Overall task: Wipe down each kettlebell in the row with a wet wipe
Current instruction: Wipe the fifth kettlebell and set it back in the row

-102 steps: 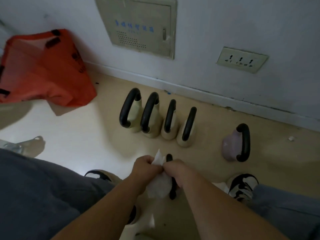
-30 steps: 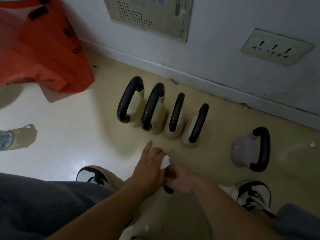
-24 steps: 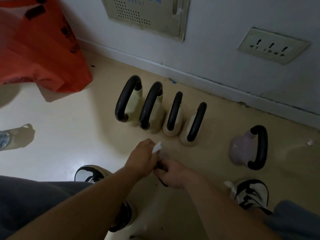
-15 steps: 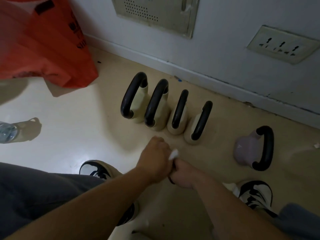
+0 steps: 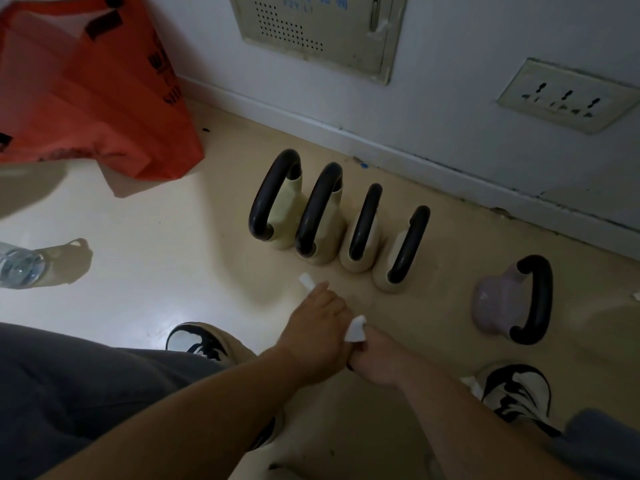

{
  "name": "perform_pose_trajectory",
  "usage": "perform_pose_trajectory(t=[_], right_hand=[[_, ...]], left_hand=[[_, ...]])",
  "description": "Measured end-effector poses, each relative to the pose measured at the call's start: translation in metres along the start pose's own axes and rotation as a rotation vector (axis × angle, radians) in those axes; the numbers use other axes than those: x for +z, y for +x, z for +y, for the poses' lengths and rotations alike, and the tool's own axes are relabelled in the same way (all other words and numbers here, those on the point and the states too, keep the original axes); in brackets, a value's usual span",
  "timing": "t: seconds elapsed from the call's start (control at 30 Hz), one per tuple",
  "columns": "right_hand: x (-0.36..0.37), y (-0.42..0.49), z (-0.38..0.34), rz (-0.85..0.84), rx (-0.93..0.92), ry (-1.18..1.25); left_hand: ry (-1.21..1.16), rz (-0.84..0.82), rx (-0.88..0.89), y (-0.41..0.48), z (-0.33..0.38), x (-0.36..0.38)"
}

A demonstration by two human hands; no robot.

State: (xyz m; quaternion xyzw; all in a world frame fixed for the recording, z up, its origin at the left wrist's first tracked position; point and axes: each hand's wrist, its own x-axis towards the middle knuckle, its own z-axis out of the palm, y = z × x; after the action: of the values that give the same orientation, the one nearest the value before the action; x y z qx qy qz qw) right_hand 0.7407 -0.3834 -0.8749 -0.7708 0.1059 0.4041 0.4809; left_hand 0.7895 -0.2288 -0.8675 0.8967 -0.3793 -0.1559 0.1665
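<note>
Several cream kettlebells [image 5: 322, 216] with black handles stand in a row on the floor near the wall. A lilac kettlebell [image 5: 502, 303] with a black handle lies apart to the right. My left hand [image 5: 315, 337] holds a white wet wipe [image 5: 355, 329], whose corners poke out above and beside the fingers. My right hand [image 5: 377, 362] is closed around the black handle of another kettlebell, almost wholly hidden under both hands. The hands touch each other, in front of the row.
An orange bag [image 5: 90, 88] lies at the back left. A clear water bottle [image 5: 19, 266] lies at the left edge. My two shoes [image 5: 201, 341] [image 5: 516, 393] flank the hands. The wall carries a metal panel [image 5: 318, 26] and a socket strip [image 5: 564, 98].
My left hand has kept rubbing the wipe over the held kettlebell's handle, shifting slightly; the wipe's corners now stick out at different spots. The view has drifted a little.
</note>
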Motion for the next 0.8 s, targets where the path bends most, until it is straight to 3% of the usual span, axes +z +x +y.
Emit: perform_pose_trajectory(t=[0.1, 0.17, 0.27, 0.33, 0.5, 0.53, 0.67, 0.73, 0.8], right_hand=[[-0.001, -0.005, -0.009, 0.04, 0.039, 0.021], [-0.002, -0.001, -0.007, 0.054, 0.055, 0.004], [-0.004, 0.002, -0.003, 0.028, 0.053, -0.007], [-0.004, 0.002, -0.001, 0.003, 0.031, -0.003], [-0.004, 0.007, 0.003, 0.013, 0.03, 0.063], [-0.004, 0.005, 0.001, 0.014, 0.018, 0.056], [-0.005, 0.007, 0.004, 0.026, 0.024, 0.006], [-0.002, 0.004, 0.004, 0.019, 0.024, -0.013], [-0.004, 0.004, 0.005, 0.016, -0.011, -0.007]], left_hand=[[0.033, -0.123, 0.124, 0.01, -0.026, -0.021], [-0.018, -0.134, -0.14, 0.029, -0.034, -0.028], [-0.297, -0.011, -0.564, 0.032, -0.019, -0.009], [-0.353, 0.083, -0.538, 0.017, 0.008, 0.009], [-0.188, 0.084, -0.167, -0.008, 0.018, 0.007], [-0.161, 0.031, -0.181, -0.002, 0.007, 0.002], [-0.373, -0.248, -0.647, 0.052, -0.04, -0.019], [-0.369, -0.222, -0.644, 0.055, -0.034, -0.014], [-0.354, -0.087, -0.585, 0.036, -0.014, -0.002]])
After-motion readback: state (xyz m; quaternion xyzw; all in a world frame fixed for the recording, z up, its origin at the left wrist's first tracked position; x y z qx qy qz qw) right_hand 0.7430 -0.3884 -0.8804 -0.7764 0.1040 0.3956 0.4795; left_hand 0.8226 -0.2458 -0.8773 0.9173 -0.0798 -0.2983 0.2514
